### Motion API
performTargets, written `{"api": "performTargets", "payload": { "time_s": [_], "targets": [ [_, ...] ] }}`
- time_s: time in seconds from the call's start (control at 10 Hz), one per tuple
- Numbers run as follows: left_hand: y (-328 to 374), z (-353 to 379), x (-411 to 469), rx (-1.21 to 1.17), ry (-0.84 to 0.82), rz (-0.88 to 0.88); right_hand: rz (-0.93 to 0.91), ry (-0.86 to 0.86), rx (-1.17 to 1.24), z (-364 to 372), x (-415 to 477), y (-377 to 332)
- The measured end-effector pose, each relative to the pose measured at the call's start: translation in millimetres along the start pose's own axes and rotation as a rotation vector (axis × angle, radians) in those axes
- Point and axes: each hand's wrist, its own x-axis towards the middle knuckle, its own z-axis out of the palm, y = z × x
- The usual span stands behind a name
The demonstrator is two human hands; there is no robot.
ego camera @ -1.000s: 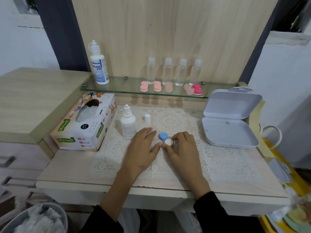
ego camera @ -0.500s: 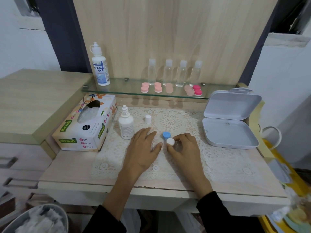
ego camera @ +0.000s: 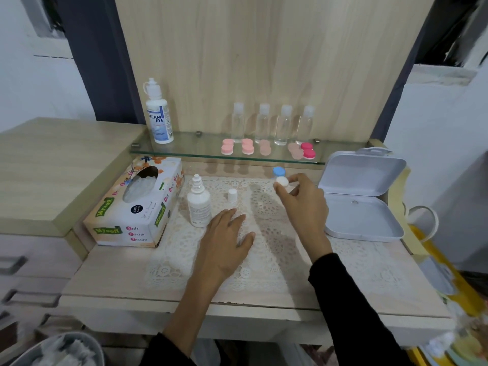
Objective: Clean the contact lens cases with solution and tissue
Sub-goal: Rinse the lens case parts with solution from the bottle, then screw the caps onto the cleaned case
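right hand (ego camera: 303, 204): pinches lens case (ego camera: 281, 178), centre frame (probably bound for shelf (ego camera: 195, 149))
left hand (ego camera: 224, 241): fingers flat on mat (ego camera: 266, 270), lower centre, bracing

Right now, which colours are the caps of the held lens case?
Lens case: blue cap, white cap; head view.

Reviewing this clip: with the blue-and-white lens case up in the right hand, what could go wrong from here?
1. The right hand pinches the lens case by fingertips only, in the air; it may slip and fall.
2. The small solution bottle stands uncapped, its cap apart, close to the left hand; a bump could tip it and spill onto the lace mat.
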Motion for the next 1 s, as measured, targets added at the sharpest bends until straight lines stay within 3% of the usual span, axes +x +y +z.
{"api": "performTargets", "payload": {
  "time_s": [0.5, 0.8, 1.0],
  "targets": [
    [0, 0, 1, 0.007, 0.014, 0.008, 0.029, 0.001, -0.042, 18, 62, -25],
    [-1, 0, 2, 0.024, 0.027, 0.012, -0.158, 0.109, -0.076, 27, 58, -11],
    [-1, 1, 2, 0.029, 0.031, 0.016, -0.185, 0.143, -0.052, 28, 61, -6]
  ]
}}
